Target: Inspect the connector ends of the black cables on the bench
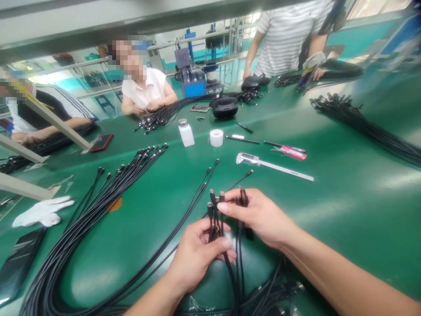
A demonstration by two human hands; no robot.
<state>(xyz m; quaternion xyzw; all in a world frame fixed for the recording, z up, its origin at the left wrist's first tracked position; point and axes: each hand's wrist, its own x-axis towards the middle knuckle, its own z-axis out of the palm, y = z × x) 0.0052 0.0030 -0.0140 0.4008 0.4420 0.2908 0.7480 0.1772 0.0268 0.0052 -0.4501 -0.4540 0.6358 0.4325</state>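
Observation:
My left hand (pixel 200 252) is closed around several black cables (pixel 213 215) just below their plug ends, which point up. Orange bits show on the cables between its fingers. My right hand (pixel 259 215) pinches one of these plugs between thumb and forefinger, and more black cable ends hang from its other fingers. Below the hands the cables run down to a dark heap (pixel 272 294) at the front edge of the view. To the left, a large bundle of black cables (pixel 82 219) curves over the green table, with a few single cables (pixel 194 197) fanned out beside it.
Beyond the hands lie a digital caliper (pixel 276 166), a pink-handled tool (pixel 291 152), a tape roll (pixel 216 138) and a white bottle (pixel 186 133). A white glove (pixel 42 210) and a phone (pixel 21 259) lie left. Other people work across the table (pixel 345 210); slanted metal posts stand left.

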